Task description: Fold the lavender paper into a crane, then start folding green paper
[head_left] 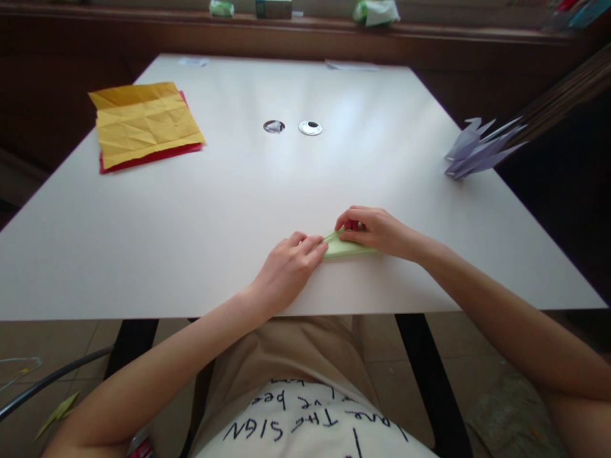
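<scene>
Both hands' fingers press flat, together, on the small folded pale-green paper triangle (344, 247), pinning it to the white counter (238, 210): left hand (291, 267) at its left tip, right hand (375, 232) over its top edge.

There's one view, from the seated person's head, looking forward and steeply down across the white tabletop (229, 210), near its front edge, with the wooden ledge (429, 32) beyond the tabletop's far edge.
</scene>
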